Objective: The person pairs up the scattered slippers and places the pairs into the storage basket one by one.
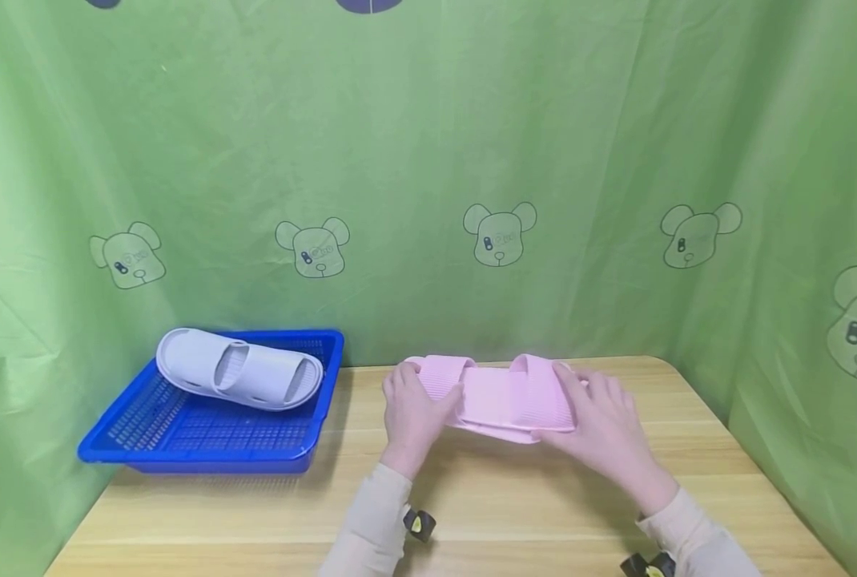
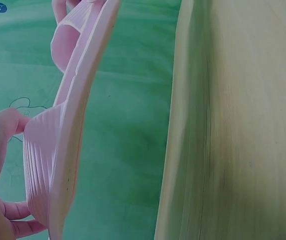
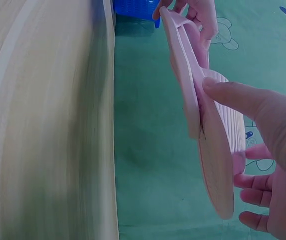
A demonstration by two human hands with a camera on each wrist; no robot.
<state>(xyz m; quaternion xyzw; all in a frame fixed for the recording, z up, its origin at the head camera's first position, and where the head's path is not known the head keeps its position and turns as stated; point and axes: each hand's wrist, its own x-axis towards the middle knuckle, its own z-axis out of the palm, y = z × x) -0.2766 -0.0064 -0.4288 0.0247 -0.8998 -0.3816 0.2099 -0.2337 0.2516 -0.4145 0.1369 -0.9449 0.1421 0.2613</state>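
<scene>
Landmark: the blue plastic mesh basket (image 1: 183, 437), a shallow rectangular tray that sits on the light wooden table (image 1: 472, 513) toward its back left corner.

Pink slippers: a pair of pale pink ribbed rubber slippers (image 1: 504, 397), stacked one on the other and lying lengthwise, well to the right of the blue basket and near the table's back edge. The wrist views show them raised off the tabletop, with the green cloth behind them.

Left hand: the left hand (image 1: 410, 417) grips the end of the pink pair nearer the basket, with its thumb on the ribbed strap and its fingers curled round the far side. In the left wrist view the thumb (image 2: 5, 127) presses the strap and fingertips show below the sole.

Right hand: the right hand (image 1: 605, 421) holds the end of the pink pair farther from the basket. In the right wrist view its thumb (image 3: 233, 97) lies along the sole's edge and the fingers wrap behind, loosely spread.

Grey slippers: a pair of pale lilac-grey rubber slippers (image 1: 239, 370) lies inside the blue basket, nested toe to heel and leaning on its back rim.

Sleeves: cream sleeves cover both forearms, each carrying a small black wrist mount (image 1: 419, 525).

Backdrop: a green cloth printed with bear heads (image 1: 500, 234) hangs behind the basket and round the table's sides.
</scene>
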